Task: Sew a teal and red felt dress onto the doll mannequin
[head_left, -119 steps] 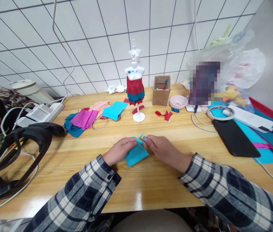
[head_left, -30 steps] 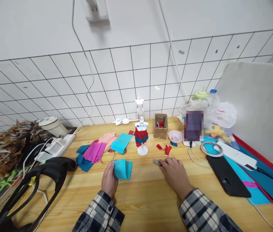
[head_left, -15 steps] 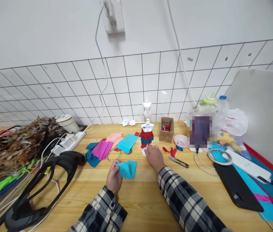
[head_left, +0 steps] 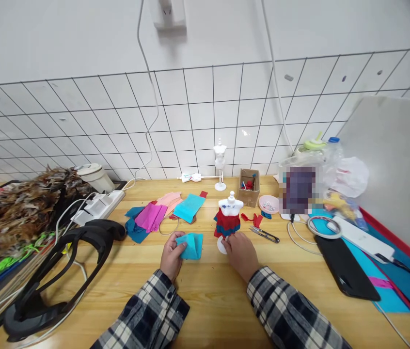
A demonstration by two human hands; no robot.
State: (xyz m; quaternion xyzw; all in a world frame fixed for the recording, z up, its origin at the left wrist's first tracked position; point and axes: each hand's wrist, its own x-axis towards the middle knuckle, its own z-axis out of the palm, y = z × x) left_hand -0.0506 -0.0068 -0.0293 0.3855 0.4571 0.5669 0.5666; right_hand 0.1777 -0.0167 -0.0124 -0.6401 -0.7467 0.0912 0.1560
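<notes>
Between the thumb and fingers of my left hand (head_left: 172, 253) is a folded piece of turquoise fabric (head_left: 192, 246), held just above the wooden table. My right hand (head_left: 242, 254) grips the small white mannequin (head_left: 230, 206) low down, by its stand near the round base. The mannequin wears a layered red and blue skirt (head_left: 228, 223) and tilts slightly. Behind it, a second bare white mannequin (head_left: 220, 160) stands upright near the wall. Thread snips (head_left: 265, 234) and red fabric scraps (head_left: 256, 220) lie just right of my right hand.
Left of centre lie magenta fabric (head_left: 151, 217) and turquoise fabric (head_left: 189, 207). A cardboard box (head_left: 249, 196) and a pink dish (head_left: 269, 204) stand behind the snips. At right are a black phone (head_left: 348, 269) and a white power bank (head_left: 363, 237); at left, a black headset-like frame (head_left: 101, 261).
The dressed mannequin has been drawn toward me and slightly right by my right hand, away from the bare one. My left hand still holds the turquoise fabric. The view has shifted slightly.
</notes>
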